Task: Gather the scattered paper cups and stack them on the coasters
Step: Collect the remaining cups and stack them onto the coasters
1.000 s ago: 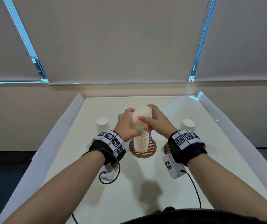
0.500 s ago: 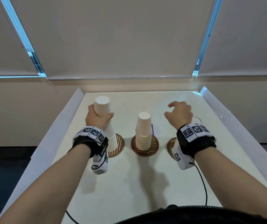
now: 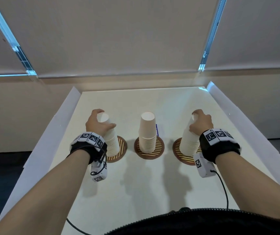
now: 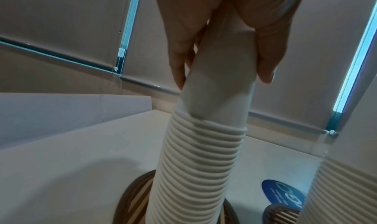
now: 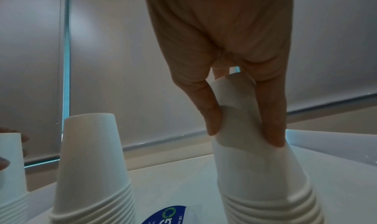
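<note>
Three stacks of upturned white paper cups stand on three round striped coasters. My left hand grips the top cup of the left stack, seen close in the left wrist view as left stack on its coaster. The middle stack stands free on the middle coaster. My right hand grips the top cup of the right stack on the right coaster; in the right wrist view fingers pinch that cup.
The white table has raised white side walls at left and right. A blue round sticker lies behind the middle stack. Cables run from both wrist cameras toward the near edge.
Both hands left the middle stack and moved apart. The left hand brought a cup onto the left stack; the right hand lowered a cup onto the right stack.
</note>
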